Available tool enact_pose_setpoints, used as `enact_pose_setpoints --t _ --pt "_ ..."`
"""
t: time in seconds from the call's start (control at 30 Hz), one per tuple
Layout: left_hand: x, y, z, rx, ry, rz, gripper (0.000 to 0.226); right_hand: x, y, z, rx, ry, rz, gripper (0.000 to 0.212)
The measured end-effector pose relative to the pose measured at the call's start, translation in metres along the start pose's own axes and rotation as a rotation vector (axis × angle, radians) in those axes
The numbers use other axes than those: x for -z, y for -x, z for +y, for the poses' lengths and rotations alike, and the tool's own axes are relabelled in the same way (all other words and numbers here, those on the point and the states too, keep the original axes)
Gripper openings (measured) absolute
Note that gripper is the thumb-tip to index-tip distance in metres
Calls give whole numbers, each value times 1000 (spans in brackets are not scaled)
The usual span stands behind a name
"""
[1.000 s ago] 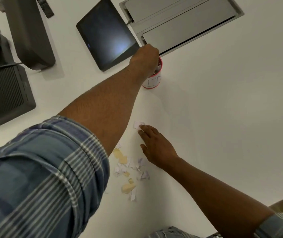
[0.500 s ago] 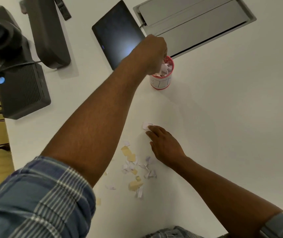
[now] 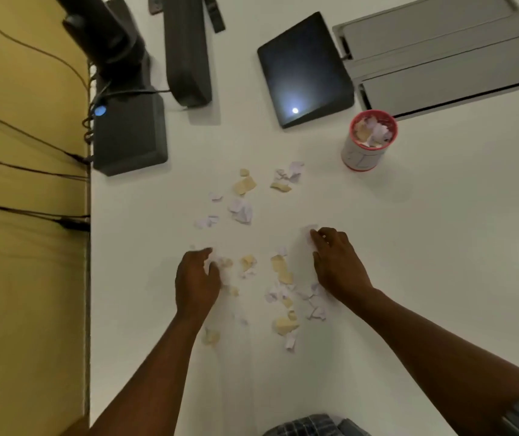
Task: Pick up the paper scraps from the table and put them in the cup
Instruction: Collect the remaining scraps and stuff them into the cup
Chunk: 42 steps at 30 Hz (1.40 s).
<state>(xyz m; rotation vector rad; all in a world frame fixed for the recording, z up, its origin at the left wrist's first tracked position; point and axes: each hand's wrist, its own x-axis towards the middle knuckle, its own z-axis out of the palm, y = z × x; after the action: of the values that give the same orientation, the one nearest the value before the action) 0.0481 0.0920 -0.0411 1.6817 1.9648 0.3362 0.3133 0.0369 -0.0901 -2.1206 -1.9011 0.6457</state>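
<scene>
Several white and yellow paper scraps [image 3: 278,272] lie scattered over the white table [image 3: 440,247]. A white cup [image 3: 367,144] with a red rim stands at the upper right, filled with scraps. My left hand [image 3: 196,278] rests on the table at the left side of the pile, fingers curled around some white scraps [image 3: 217,265]. My right hand [image 3: 335,262] lies at the right side of the pile, with its fingertips on a white scrap [image 3: 308,236].
A dark tablet [image 3: 303,70] lies left of the cup. A grey cable hatch [image 3: 440,55] is set into the table behind it. Black devices [image 3: 129,133] with cables line the table's left edge. A yellow floor lies beyond that edge.
My left hand has come back from the cup to the scraps near me. My head has turned, so more of the table's left side shows. My right hand stays on the white scrap.
</scene>
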Motion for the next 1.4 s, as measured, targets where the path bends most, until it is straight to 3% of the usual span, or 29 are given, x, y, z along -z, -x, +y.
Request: enact_pose_setpoints --t 0.2,0.3,0.5,0.6,0.93,1.13,1.3,1.4 --pt "2 27 -49 251 -116 26 47 -11 12 -27 126 23 -92 45" --pt "-3 15 -42 267 -58 37 53 -4 -5 -33 181 -7 -105 46" --pt "-3 -55 -8 184 8 67 58 26 -105 -19 -62 -104 55 61" --pt "-4 -90 5 170 -31 2 55 33 -147 -10 -108 -141 22 65" --pt "-26 -138 46 -131 -133 -189 46 10 -167 -38 64 92 -96 55" --pt "-44 -78 42 -403 -163 -196 35 1 -102 -60 250 108 -124 44" --pt "-51 -18 24 -479 -97 -244 19 -6 -46 -55 380 114 -51 23" --pt "-49 3 16 -492 -56 -231 22 0 -59 -58 400 70 30 15"
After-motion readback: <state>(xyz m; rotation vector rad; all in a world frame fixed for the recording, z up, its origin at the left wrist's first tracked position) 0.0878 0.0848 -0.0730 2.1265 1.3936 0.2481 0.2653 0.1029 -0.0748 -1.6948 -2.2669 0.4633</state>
